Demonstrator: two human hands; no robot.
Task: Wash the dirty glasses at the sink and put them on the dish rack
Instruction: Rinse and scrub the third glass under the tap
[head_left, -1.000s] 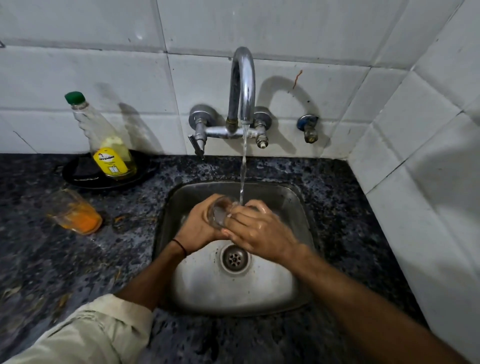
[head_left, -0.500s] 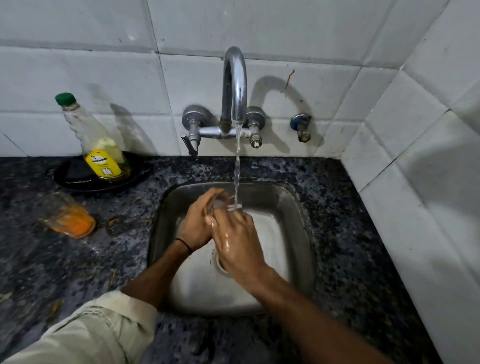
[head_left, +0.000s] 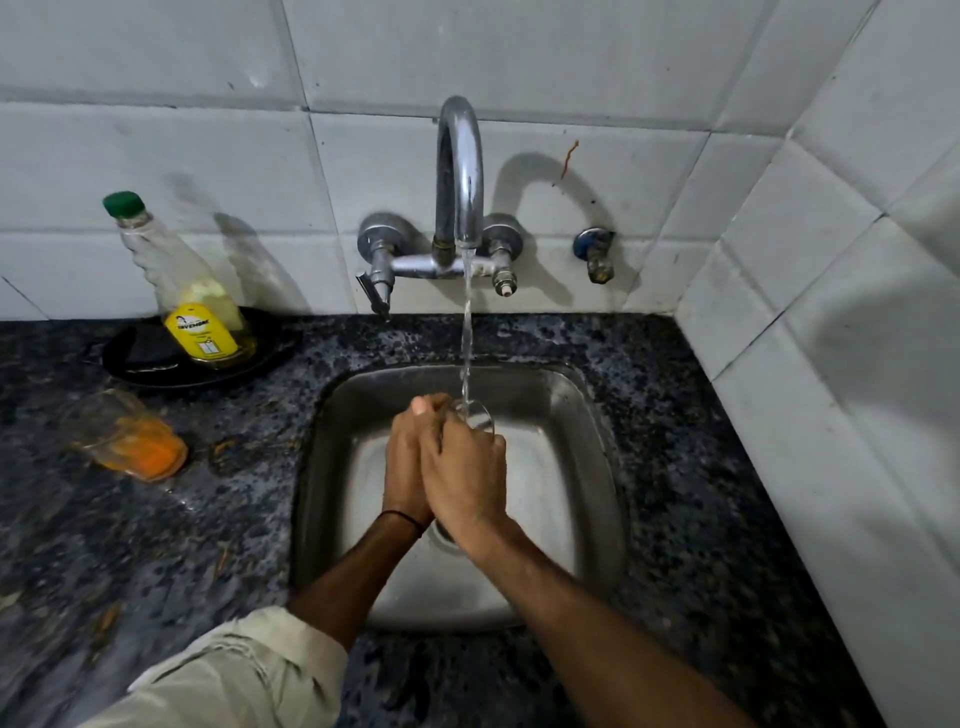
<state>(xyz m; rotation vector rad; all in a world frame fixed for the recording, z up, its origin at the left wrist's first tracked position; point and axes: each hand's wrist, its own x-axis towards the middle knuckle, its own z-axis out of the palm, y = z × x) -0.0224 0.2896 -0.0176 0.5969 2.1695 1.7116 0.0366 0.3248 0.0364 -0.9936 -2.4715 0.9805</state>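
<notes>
A clear glass (head_left: 475, 415) is held over the steel sink (head_left: 597, 415), right under the running stream from the tap (head_left: 460, 171). My left hand (head_left: 408, 462) and my right hand (head_left: 462, 473) are pressed together around it, so only its rim shows past my fingers. A second glass (head_left: 130, 436), with orange residue in it, lies on its side on the dark counter to the left of the sink. No dish rack is in view.
A dish soap bottle (head_left: 192, 291) with a green cap stands on a black plate (head_left: 145, 364) at the back left. White tiled walls close off the back and the right side. The speckled counter (head_left: 701, 467) surrounds the sink.
My hands have turned the glass upright under the stream and closed tighter together; the right hand swung from the right side to the front of the glass.
</notes>
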